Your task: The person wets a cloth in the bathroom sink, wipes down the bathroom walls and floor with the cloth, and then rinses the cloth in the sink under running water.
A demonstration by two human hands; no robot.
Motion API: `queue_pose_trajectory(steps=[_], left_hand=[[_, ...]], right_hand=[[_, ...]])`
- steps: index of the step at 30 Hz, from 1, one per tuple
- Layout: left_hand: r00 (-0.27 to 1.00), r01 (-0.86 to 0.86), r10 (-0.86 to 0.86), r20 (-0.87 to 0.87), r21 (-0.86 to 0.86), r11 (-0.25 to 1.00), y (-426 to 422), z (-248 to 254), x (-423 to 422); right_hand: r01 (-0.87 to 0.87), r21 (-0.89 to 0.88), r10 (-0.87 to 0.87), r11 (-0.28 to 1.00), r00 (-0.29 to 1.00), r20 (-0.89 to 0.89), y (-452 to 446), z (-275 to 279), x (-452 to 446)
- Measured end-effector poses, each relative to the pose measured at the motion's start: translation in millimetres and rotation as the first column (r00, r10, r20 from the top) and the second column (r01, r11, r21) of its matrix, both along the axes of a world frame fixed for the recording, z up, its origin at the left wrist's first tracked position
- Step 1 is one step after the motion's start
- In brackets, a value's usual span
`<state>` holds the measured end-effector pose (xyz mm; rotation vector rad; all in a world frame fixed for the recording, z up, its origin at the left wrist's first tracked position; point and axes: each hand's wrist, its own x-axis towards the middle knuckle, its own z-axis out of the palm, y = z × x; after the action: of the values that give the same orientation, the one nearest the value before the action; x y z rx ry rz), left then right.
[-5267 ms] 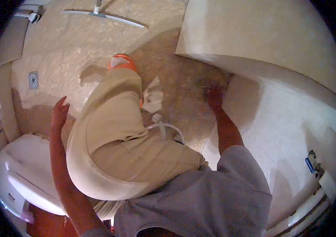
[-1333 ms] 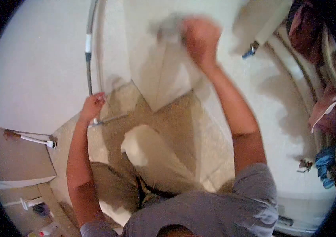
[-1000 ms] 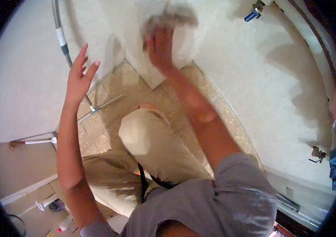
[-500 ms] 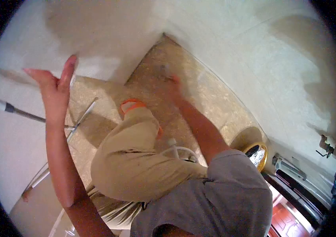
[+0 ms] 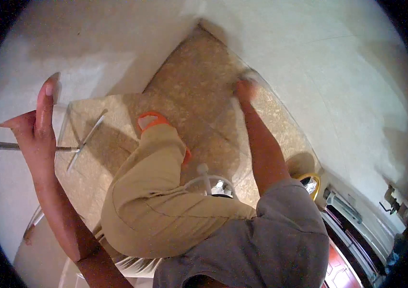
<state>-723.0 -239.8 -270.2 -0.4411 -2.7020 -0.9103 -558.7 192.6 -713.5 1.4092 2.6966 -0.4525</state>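
My left hand (image 5: 38, 132) is raised at the left with its fingers spread, against or close to the pale wall (image 5: 103, 43); contact is unclear. Nothing is in it. My right hand (image 5: 245, 90) is down near the tan mottled floor (image 5: 199, 62), close to where the floor meets the right wall (image 5: 319, 81). Motion smears its fingers, which look curled round a dark, blurred item I cannot make out. Between my arms are my bent knee and a foot in an orange sandal (image 5: 152, 118).
A squeegee-like pole with a crossbar (image 5: 86, 142) leans at the left. Beside my leg stands a bucket with a white handle (image 5: 204, 175). A yellow-rimmed container (image 5: 315, 185) sits by the right wall, below a tap (image 5: 393, 201). A doorway opens at the lower right.
My right hand has swept right across the floor, from near the corner to the right wall's base. My left hand has shifted left and slightly down in view, fingers still spread.
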Motion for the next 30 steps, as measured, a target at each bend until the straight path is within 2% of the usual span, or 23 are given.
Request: queue_pose_trajectory(steps=[1,2,3,4,5,7,8,10,12,13,14,16,18,19,20,21,22,23,24,25,26,29,30], left_hand=[[1.0,0.006,-0.006,-0.002,0.004,1.0,-0.8,-0.3,0.2],[1.0,0.012,-0.012,-0.005,0.007,1.0,-1.7,-0.6,0.4],[1.0,0.019,-0.019,0.0,0.016,1.0,3.1,3.6,0.4],[1.0,0.027,-0.027,0.006,0.02,0.999,4.9,6.8,0.5],[1.0,-0.022,0.023,0.013,-0.028,0.999,3.2,7.1,0.9],[0.992,-0.12,0.124,0.023,-0.124,0.985,-1.4,4.9,1.9],[0.998,-0.059,0.059,0.007,-0.056,0.997,1.2,4.9,2.0],[0.997,0.069,-0.066,-0.039,0.082,0.994,8.0,4.4,2.7],[0.996,0.062,-0.069,0.048,0.145,0.988,4.0,2.8,0.9],[0.993,0.059,-0.075,0.089,0.173,0.983,2.8,2.2,-0.2],[0.997,0.061,-0.068,0.043,0.139,0.988,2.2,1.9,-1.0],[0.997,0.061,-0.058,-0.044,0.067,0.996,1.2,0.8,-1.5],[0.998,-0.014,0.009,0.057,0.084,0.996,-3.2,-1.3,-0.9],[0.993,-0.052,0.042,0.107,0.09,0.995,-4.5,-2.0,-0.5],[1.0,-0.011,0.009,0.023,0.124,0.992,-2.4,-3.3,-0.5],[0.998,0.03,-0.02,-0.065,0.156,0.987,1.0,-5.1,0.2],[0.996,0.042,-0.029,-0.087,0.152,0.987,2.7,-4.6,0.7],[0.993,0.054,-0.038,-0.11,0.148,0.988,4.4,-4.2,1.3],[0.998,0.037,-0.03,-0.062,0.107,0.994,4.6,0.0,3.3],[1.0,0.023,-0.022,-0.012,0.066,0.998,4.5,2.4,4.6],[0.999,0.031,-0.034,0.024,0.093,0.995,4.6,3.5,5.1],[0.994,0.05,-0.066,0.081,0.188,0.981,5.5,3.5,4.5],[0.994,0.054,-0.073,0.076,0.22,0.974,5.0,1.4,4.8]], right_hand=[[-0.405,0.122,0.392,0.906,0.912,0.119,-19.7,-25.9,-32.1],[-0.195,-0.046,0.174,0.98,0.943,-0.284,-77.2,14.8,-57.4],[-0.443,0.065,0.447,0.894,0.876,-0.179,-103.2,9.0,-60.6],[-0.658,0.171,0.675,0.734,0.733,-0.077,-129.3,3.6,-63.8],[-0.724,0.181,0.746,0.666,0.651,-0.138,-151.4,9.9,-64.6],[-0.891,0.105,0.889,0.441,0.449,0.083,-176.5,60.0,-43.3],[-0.946,0.05,0.927,0.321,0.325,0.187,-187.7,82.5,-25.1],[-0.941,-0.113,0.947,0.32,0.316,0.051,-191.1,94.7,36.6],[-0.93,-0.249,0.961,0.271,0.276,0.013,-187.2,95.7,104.9],[-0.948,-0.268,0.983,0.173,0.182,-0.011,-175.3,102.7,133.3],[-0.956,-0.285,0.995,0.074,0.089,-0.039,-157.8,106.3,152.7],[-0.804,-0.508,0.946,0.309,0.314,0.078,-118.8,109.8,158.7],[-0.6,-0.575,0.811,0.556,0.543,0.217,-81.6,133.9,135.7],[-0.625,-0.282,0.686,0.728,0.66,0.307,-64.8,114.1,138.7],[-0.58,0.048,0.533,0.814,0.776,0.336,-49.6,90.7,139.0],[-0.479,0.09,0.447,0.873,0.86,0.244,-32.3,75.7,123.6],[-0.372,0.12,0.354,0.921,0.924,0.144,-16.2,62.8,99.4],[-0.284,0.08,0.273,0.955,0.954,0.124,-8.5,55.0,69.0],[-0.195,0.033,0.19,0.98,0.976,0.11,-6.4,48.8,36.6],[-0.003,0.036,-0.001,0.999,0.996,0.093,-10.5,41.9,-0.8],[0.19,0.036,-0.192,0.981,0.978,0.08,-19.0,33.5,-29.3],[0.079,0.191,-0.09,0.978,0.995,0.048,-42.0,6.9,-61.5],[-0.043,0.203,0.036,0.978,0.999,0.036,-50.1,-4.8,-73.1]])
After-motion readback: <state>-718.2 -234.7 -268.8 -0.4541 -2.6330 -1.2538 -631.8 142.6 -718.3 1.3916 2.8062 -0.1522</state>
